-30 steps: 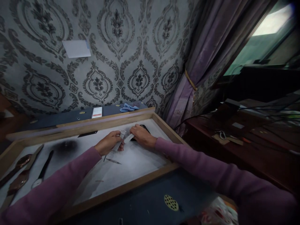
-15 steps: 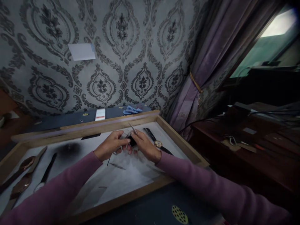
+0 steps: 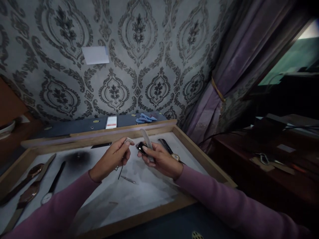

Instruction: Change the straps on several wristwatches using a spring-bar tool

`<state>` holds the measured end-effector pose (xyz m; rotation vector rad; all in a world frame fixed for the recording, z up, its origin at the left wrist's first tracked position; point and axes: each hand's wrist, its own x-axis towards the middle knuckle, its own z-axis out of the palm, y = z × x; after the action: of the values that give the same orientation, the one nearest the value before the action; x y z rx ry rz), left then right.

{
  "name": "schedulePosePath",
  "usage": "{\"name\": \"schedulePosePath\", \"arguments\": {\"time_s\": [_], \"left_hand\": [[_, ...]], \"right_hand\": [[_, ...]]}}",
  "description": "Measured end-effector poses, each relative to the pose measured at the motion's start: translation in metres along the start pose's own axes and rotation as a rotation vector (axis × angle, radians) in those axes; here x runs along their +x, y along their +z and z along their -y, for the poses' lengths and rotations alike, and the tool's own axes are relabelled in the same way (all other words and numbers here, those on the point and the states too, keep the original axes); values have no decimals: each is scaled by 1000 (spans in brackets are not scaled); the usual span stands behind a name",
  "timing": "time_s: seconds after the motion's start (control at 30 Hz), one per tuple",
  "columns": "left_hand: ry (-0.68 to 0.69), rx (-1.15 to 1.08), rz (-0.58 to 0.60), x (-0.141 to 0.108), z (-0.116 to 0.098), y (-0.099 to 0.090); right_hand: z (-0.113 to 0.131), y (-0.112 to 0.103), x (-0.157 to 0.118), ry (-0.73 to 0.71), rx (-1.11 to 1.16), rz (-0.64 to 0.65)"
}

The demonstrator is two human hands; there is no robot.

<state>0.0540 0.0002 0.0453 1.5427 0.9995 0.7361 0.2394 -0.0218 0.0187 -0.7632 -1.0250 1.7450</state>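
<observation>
Over the middle of a white-lined wooden tray [image 3: 189, 140], my right hand [image 3: 161, 157] holds a smartwatch [image 3: 141, 148] with a dark, shiny face. A light grey strap [image 3: 146, 138] stands up from it. To its left, my left hand [image 3: 113, 156] pinches a small pale piece [image 3: 129, 140], perhaps a strap part. The hands are apart. Below them on the white lining lie a thin dark rod [image 3: 120, 172] and a slim metal tool [image 3: 128, 180]. A gold-rimmed watch [image 3: 175, 157] lies partly behind my right wrist.
Several watches lie at the tray's left, one with a white face [image 3: 46, 198]. A black flat strip [image 3: 101, 145] rests near the back edge. Behind the tray are a phone [image 3: 111, 122] and a blue cloth [image 3: 146, 118]. A dark red table [image 3: 249, 176] stands at the right.
My hands have moved apart, my left hand going left with the pale piece. The smartwatch face and its raised strap now show more clearly in my right hand. The view has shifted slightly.
</observation>
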Motion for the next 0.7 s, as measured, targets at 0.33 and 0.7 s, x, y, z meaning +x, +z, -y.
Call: {"name": "schedulePosePath", "arguments": {"time_s": [0.33,0.7], "left_hand": [[274,402,-86,-15,-10,7],[473,660,-264,-27,-16,10]], "right_hand": [[0,4,-1,-153,-100,30],[-4,3,-20,-681,-936,-148]]}}
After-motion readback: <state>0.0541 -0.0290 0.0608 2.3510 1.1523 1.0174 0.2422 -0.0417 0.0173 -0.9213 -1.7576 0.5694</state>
